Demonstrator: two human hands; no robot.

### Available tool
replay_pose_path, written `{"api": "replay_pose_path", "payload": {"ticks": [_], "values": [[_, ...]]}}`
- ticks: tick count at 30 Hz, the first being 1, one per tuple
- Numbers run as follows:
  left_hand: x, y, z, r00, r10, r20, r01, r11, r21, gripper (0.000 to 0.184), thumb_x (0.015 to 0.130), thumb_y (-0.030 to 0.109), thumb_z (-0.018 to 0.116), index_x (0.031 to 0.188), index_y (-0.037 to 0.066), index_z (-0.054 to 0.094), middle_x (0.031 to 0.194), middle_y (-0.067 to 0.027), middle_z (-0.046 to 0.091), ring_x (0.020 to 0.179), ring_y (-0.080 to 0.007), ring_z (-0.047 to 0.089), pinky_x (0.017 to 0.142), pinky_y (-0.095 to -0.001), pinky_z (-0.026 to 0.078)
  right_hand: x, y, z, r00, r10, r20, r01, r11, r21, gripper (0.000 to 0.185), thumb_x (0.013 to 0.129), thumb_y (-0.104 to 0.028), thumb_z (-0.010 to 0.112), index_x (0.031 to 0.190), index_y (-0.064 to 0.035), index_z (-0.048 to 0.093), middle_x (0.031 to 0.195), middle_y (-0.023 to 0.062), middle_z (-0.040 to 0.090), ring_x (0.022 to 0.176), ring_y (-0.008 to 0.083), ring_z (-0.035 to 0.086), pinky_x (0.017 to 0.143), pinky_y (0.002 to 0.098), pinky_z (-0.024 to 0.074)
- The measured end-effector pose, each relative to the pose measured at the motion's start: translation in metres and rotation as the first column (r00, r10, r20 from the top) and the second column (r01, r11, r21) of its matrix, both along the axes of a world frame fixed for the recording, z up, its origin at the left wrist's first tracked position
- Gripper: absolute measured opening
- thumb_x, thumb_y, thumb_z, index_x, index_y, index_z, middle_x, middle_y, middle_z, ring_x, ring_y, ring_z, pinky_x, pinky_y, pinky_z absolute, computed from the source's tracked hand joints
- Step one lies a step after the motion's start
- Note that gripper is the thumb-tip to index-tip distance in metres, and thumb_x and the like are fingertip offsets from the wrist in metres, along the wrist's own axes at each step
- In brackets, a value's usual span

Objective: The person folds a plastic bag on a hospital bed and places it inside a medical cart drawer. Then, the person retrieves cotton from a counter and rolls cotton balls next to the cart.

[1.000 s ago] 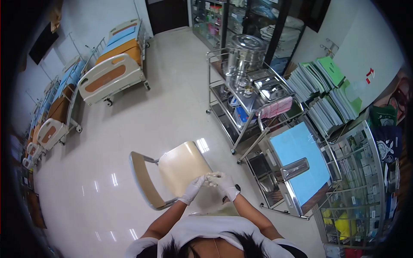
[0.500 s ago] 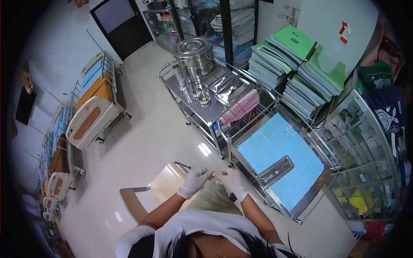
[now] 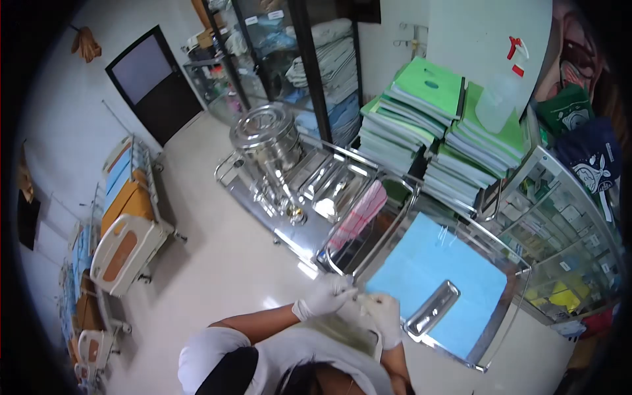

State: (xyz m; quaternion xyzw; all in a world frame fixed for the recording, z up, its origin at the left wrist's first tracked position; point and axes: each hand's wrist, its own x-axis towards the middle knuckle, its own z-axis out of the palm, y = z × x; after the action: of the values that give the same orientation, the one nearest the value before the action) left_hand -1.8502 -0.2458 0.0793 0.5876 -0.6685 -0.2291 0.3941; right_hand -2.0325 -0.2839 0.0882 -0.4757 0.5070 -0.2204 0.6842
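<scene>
Both hands wear white gloves and meet in front of the body, left of a trolley covered with a blue sheet (image 3: 401,263). My left hand (image 3: 326,296) has its fingers drawn together, close to the fingertips of my right hand (image 3: 383,316). The fingers of my right hand are bent in a pinch. Anything between the two hands is too small and blurred to make out. On the blue sheet, just right of my right hand, lies a long metal tray (image 3: 432,308).
A steel trolley (image 3: 247,204) holds a lidded drum (image 3: 263,135), metal trays and a pink cloth (image 3: 359,214). Behind are stacked green folders (image 3: 428,89) and a spray bottle (image 3: 500,95). A glass cabinet (image 3: 559,217) stands right, beds (image 3: 128,253) left.
The view has turned toward the trolleys, and the chair has left it. My hands have moved closer to the blue-covered trolley, still held near each other.
</scene>
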Motion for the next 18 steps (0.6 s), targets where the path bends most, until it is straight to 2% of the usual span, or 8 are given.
{"api": "replay_pose_path", "payload": {"ticks": [2,3,7,9,10,12,18], "values": [[0.015,-0.017,-0.028,0.995,-0.092,0.025,0.092,0.996,-0.013,0.015,0.083,0.007,0.061,0.069,0.006,0.059,0.065,-0.0017,0.051,0.056,-0.0163,0.045,0.056,-0.0276,0.04,0.009,0.001,-0.014,0.942,-0.182,0.281,0.177,0.983,0.043,0.011,0.077,-0.005,0.067,0.077,0.0056,0.066,0.071,0.0103,0.064,0.057,0.0106,0.055,0.054,0.0205,0.0434],[0.018,-0.015,-0.035,0.996,-0.085,0.011,0.085,0.996,0.002,0.015,0.083,0.007,0.061,0.069,0.006,0.059,0.065,-0.0017,0.051,0.056,-0.0163,0.045,0.056,-0.0276,0.04,0.012,0.006,-0.019,0.947,-0.18,0.267,0.171,0.984,0.057,0.011,0.077,-0.005,0.067,0.077,0.0056,0.066,0.071,0.0103,0.064,0.057,0.0106,0.055,0.054,0.0205,0.0434],[0.036,-0.011,-0.035,0.956,-0.281,-0.087,0.279,0.96,-0.026,0.012,0.083,0.012,0.062,0.072,0.007,0.059,0.074,-0.0009,0.056,0.067,-0.0196,0.05,0.069,-0.0294,0.042,0.032,0.021,-0.038,0.919,-0.234,0.318,0.287,0.949,-0.131,0.002,0.074,0.003,0.064,0.072,0.003,0.064,0.072,0.0088,0.065,0.057,0.0127,0.054,0.056,0.0218,0.0448],[0.037,-0.011,-0.053,0.938,-0.339,-0.069,0.335,0.94,-0.063,0.012,0.083,0.011,0.062,0.073,0.008,0.059,0.075,-0.0008,0.056,0.069,-0.0197,0.05,0.07,-0.0296,0.041,0.029,0.037,-0.07,0.954,-0.204,0.22,0.26,0.929,-0.262,0.008,0.073,0.003,0.066,0.081,0.0031,0.067,0.073,0.0081,0.065,0.058,0.0107,0.054,0.055,0.0209,0.0435],[0.038,-0.006,-0.063,0.92,-0.387,-0.059,0.382,0.92,-0.081,0.011,0.083,0.011,0.062,0.073,0.008,0.059,0.076,-0.0008,0.056,0.07,-0.0197,0.05,0.072,-0.0297,0.041,0.029,0.047,-0.084,0.951,-0.213,0.224,0.269,0.928,-0.257,0.008,0.073,0.003,0.066,0.081,0.0031,0.067,0.073,0.0081,0.065,0.058,0.0107,0.054,0.055,0.0209,0.0435],[0.042,0.007,-0.086,0.871,-0.49,-0.034,0.484,0.868,-0.115,0.01,0.083,0.01,0.061,0.074,0.008,0.058,0.078,-0.0007,0.055,0.072,-0.0199,0.05,0.075,-0.0301,0.04,0.031,0.069,-0.11,0.953,-0.296,0.064,0.298,0.881,-0.367,0.004,0.072,0.004,0.066,0.076,0.0026,0.065,0.071,0.0077,0.064,0.056,0.0103,0.054,0.054,0.0212,0.0429],[0.074,0.063,-0.136,0.856,-0.51,0.086,0.515,0.823,-0.242,0.01,0.083,0.009,0.062,0.074,0.009,0.057,0.077,-0.0016,0.053,0.071,-0.0204,0.05,0.074,-0.0306,0.04,0.062,0.135,-0.163,0.929,-0.366,0.058,0.338,0.77,-0.542,0.005,0.072,0.004,0.066,0.071,0.0017,0.062,0.067,0.0065,0.062,0.054,0.0093,0.053,0.052,0.021,0.042]]}}
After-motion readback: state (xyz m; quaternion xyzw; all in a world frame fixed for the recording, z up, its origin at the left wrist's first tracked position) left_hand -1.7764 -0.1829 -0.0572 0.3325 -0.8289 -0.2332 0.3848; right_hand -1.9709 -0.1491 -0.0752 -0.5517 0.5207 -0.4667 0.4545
